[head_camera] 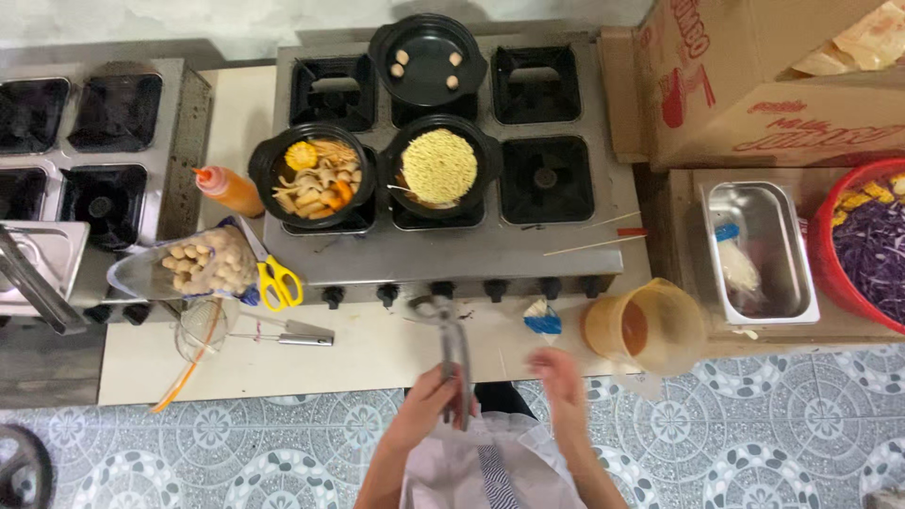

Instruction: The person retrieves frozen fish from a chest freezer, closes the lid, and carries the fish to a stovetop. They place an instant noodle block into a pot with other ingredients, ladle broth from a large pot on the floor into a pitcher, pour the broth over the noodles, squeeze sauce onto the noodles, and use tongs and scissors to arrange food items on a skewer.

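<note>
My left hand [429, 405] grips a pair of metal pot tongs [451, 337] by the handles, jaws pointing toward the stove knobs. My right hand [558, 377] is blurred, fingers apart, holding nothing, just left of an orange plastic jug [650, 325] of broth. On the steel gas stove [490, 250] stand three black clay pots: one with corn, mushrooms and other toppings [316, 174], one with a round noodle block [439, 167], and one at the back with a few meatballs [427, 61].
Left of the stove are an orange squeeze bottle [226, 190], a bag of fish balls [193, 264], yellow scissors [278, 281] and a wire strainer [205, 325]. To the right sit a steel tray [759, 250], a red bowl of purple cabbage [867, 240] and a cardboard box [754, 75].
</note>
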Motion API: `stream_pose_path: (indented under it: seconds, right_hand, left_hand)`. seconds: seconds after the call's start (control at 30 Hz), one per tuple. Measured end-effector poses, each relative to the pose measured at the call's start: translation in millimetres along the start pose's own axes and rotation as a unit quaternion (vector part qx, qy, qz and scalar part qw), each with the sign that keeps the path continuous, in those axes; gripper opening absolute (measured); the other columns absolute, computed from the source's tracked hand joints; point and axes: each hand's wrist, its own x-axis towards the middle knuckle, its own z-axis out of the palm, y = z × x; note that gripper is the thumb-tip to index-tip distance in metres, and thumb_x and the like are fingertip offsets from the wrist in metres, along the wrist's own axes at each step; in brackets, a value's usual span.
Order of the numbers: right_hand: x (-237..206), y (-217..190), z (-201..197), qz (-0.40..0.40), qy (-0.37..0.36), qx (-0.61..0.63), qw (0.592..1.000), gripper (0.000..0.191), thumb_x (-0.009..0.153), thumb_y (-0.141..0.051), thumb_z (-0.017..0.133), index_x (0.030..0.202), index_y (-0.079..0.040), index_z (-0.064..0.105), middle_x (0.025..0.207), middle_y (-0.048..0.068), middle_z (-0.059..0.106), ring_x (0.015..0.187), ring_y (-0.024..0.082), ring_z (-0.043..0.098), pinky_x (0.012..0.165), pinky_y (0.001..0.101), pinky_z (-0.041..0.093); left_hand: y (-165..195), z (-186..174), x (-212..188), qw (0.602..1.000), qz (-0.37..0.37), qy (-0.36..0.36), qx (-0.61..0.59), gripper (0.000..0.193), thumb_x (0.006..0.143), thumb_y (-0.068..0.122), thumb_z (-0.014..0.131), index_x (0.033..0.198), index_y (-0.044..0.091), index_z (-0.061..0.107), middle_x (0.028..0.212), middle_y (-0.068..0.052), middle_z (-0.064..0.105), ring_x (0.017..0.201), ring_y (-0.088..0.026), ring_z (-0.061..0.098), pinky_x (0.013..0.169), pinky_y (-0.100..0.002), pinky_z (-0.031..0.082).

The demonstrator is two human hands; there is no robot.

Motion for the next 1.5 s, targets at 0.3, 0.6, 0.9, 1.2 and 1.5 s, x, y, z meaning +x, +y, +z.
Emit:
stream_pose_path:
  seconds: [0.3,0.6,0.9,1.2,1.5]
  right_hand:
    - [39.3,-51.6,179.7,0.166,-0.123,0.258,0.944,0.044,0.098,-0.017,0.053,0.131,0.012,0.056,0.131,0.029,0.066,0.121,0.036,0.065,0.106,0.0477,0.051]
    - [95.7,-40.9,204.7,0.135,-0.079,0.076,0.985,0.043,0.097,-0.017,0.051,0.134,0.004,0.060,0.129,0.017,0.069,0.125,0.031,0.063,0.106,0.0485,0.049]
    - [204.7,-9.7,182.4,0.157,-0.004,-0.316,0.936,0.034,0.100,-0.032,0.059,0.108,-0.001,0.071,0.096,0.013,0.072,0.073,0.020,0.055,0.064,0.0351,0.041]
    - [217.2,-1.7,185.4,0.067,0.030,-0.450,0.890,0.043,0.087,-0.028,0.068,0.117,-0.003,0.050,0.074,0.018,0.073,0.065,0.025,0.071,0.065,0.0378,0.055]
    - [230.2,-8.6,179.0,0.128,-0.039,-0.363,0.922,0.037,0.100,-0.026,0.060,0.078,0.004,0.059,0.058,0.012,0.061,0.046,0.023,0.062,0.046,0.0387,0.050]
  left_hand:
    - [82.0,-62.1,1.0,0.963,0.006,-0.043,0.267,0.047,0.114,0.029,0.045,0.083,-0.002,0.062,0.066,-0.013,0.070,0.057,-0.021,0.068,0.059,-0.035,0.055]
    - [121.4,-138.5,-11.5,0.877,0.075,0.198,0.431,0.025,0.097,0.032,0.061,0.105,0.008,0.064,0.101,-0.009,0.073,0.077,-0.028,0.070,0.070,-0.043,0.054]
    - [107.1,-156.5,-26.5,0.893,0.067,0.183,0.407,0.024,0.097,0.029,0.061,0.106,0.008,0.065,0.101,-0.008,0.074,0.077,-0.025,0.070,0.070,-0.039,0.055]
    - [90.6,-153.3,-20.2,0.890,0.066,0.165,0.420,0.021,0.096,0.028,0.063,0.104,0.008,0.064,0.099,-0.008,0.074,0.077,-0.025,0.070,0.069,-0.040,0.055]
    - [87.4,-144.7,-12.5,0.877,0.072,0.157,0.449,0.018,0.094,0.025,0.064,0.103,0.009,0.063,0.098,-0.008,0.074,0.078,-0.024,0.071,0.070,-0.039,0.056]
